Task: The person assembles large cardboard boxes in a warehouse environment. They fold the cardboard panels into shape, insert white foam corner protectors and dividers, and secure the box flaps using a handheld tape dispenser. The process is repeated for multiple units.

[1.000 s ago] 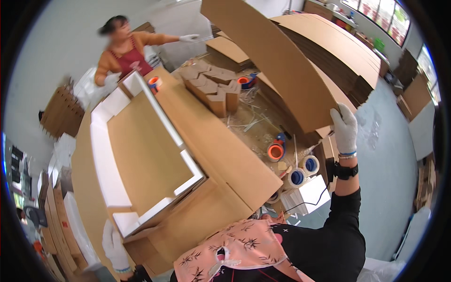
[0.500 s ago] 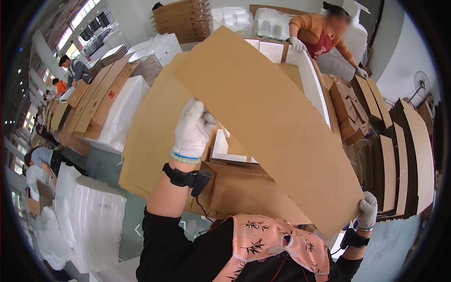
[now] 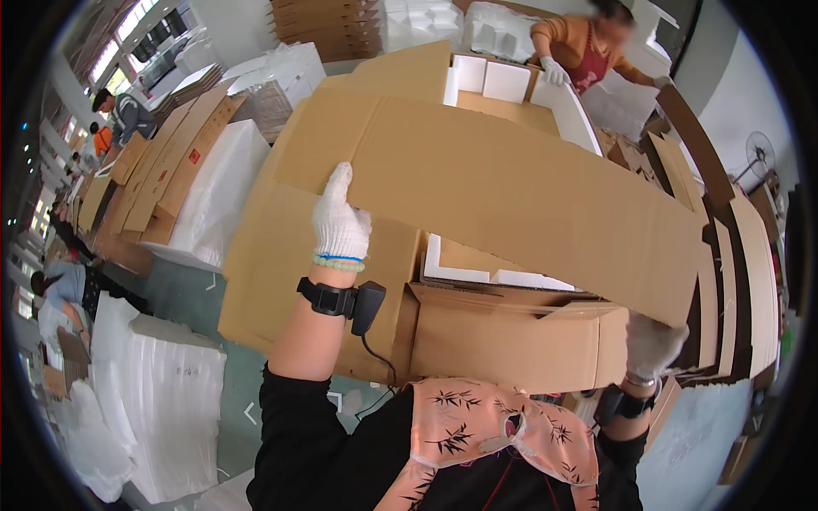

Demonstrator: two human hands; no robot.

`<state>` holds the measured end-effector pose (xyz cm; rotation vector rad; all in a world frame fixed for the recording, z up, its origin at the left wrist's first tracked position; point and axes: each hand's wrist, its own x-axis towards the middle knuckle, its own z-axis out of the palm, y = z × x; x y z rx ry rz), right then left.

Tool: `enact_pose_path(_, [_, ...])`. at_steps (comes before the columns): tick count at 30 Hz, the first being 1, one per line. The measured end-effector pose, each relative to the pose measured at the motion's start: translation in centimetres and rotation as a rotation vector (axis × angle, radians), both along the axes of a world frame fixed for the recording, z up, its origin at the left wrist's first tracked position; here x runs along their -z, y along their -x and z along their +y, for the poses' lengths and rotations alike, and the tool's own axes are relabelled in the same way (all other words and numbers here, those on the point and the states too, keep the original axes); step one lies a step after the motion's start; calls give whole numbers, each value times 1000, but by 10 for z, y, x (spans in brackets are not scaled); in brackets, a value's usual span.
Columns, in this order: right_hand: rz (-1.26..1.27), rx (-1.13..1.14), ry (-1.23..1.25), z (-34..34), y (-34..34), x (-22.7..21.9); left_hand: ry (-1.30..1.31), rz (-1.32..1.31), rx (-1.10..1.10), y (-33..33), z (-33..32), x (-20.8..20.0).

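Note:
A long brown cardboard sheet lies slantwise over an open carton, hiding much of its inside. White-gloved, my left hand is closed on the sheet's near edge toward its left end, thumb on top. At the right end, my right hand, also gloved and a little blurred, grips the near corner. White foam edging shows in the carton below the sheet, and more foam lines its far end.
Across the carton, a co-worker's gloved hand rests at its rim; the other holds a dark cardboard strip. Cardboard panels stand at right. Wrapped white foam stacks stand at left. A cable hangs from my left wrist device.
The sheet has turned so it lies more crosswise, its left end swinging leftward and nearer. My right hand has risen slightly. The co-worker's far hand now holds a cardboard strip.

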<state>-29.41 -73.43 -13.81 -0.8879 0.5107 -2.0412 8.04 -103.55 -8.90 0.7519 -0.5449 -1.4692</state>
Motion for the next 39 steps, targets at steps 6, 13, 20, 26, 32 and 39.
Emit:
enact_pose_path(6, [141, 581, -351, -74, -17, -35, 136, -58, 36, -11, -5, 11])
enact_pose_path(13, [1277, 752, -993, -89, 12, -61, 527, -1290, 191, 20, -1, -9])
enact_pose_path(20, [1434, 524, -1196, -73, 109, -20, 543, -1465, 753, 94, 11, -19])
enact_pose_path(26, [1925, 178, -437, -86, 78, -39, 176, -1479, 979, 97, 0, -10])
enact_pose_path(32, [2135, -21, -375, -98, 92, 63, 939, -2313, 581, 91, 21, 62])
enact_pose_path(39, [2097, -132, -316, -116, 80, 73, 1025, -2252, 257, 65, 34, 95])
